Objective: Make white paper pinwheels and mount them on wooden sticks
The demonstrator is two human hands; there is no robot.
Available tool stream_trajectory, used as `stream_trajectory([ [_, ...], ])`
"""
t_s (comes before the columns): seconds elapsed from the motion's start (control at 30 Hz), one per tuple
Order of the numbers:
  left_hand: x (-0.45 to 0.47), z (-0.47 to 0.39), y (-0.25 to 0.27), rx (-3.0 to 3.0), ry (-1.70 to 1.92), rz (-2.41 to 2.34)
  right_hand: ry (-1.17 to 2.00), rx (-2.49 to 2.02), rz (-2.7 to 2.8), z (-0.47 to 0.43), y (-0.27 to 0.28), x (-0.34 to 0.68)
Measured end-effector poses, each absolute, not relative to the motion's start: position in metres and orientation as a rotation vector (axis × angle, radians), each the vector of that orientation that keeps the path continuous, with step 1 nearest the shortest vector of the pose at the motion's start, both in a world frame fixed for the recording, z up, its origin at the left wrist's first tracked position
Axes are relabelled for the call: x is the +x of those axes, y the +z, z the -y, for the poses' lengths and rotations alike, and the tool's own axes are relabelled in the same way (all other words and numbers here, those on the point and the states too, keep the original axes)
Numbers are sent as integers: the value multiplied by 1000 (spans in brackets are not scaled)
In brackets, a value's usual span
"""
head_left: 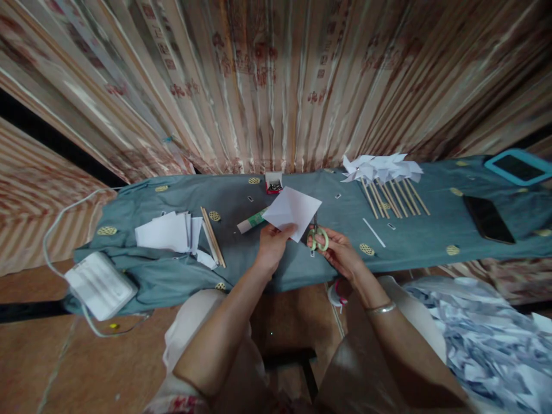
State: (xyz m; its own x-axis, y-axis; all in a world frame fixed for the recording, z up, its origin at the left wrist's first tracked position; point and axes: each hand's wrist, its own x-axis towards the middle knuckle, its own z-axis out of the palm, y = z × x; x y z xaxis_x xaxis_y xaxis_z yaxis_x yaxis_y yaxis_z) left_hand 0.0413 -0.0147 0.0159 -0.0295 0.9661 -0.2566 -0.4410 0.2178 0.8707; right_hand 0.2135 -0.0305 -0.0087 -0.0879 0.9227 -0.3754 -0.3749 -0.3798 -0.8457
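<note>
A square sheet of white paper (pixel 294 208) is pinched in my left hand (pixel 273 244), one corner pointing toward me. My right hand (pixel 338 250) has its fingers through the pale green handles of a pair of scissors (pixel 318 238). The scissor blades point away from me, close beside the paper's right edge; whether they touch it I cannot tell. Partly behind the paper lies a green and white tube (pixel 252 221). Beyond the sheet stands a small open red and white box (pixel 273 183) with small dark metal pieces inside.
Paper pinwheels (pixel 382 168) on wooden sticks lie back right. Left are stacked white papers (pixel 166 232) and loose sticks (pixel 213 237). A white power strip (pixel 101 286) sits at the left end, a black phone (pixel 489 219) and blue-framed device (pixel 520 167) at the right. A curtain (pixel 267 86) hangs behind.
</note>
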Motion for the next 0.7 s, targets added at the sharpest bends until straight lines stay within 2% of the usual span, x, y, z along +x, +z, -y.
stream_trajectory([
  [0.7, 67, 22, 6, 798, 1200, -1141, 1482, -1039, 664, 25, 2, 197],
])
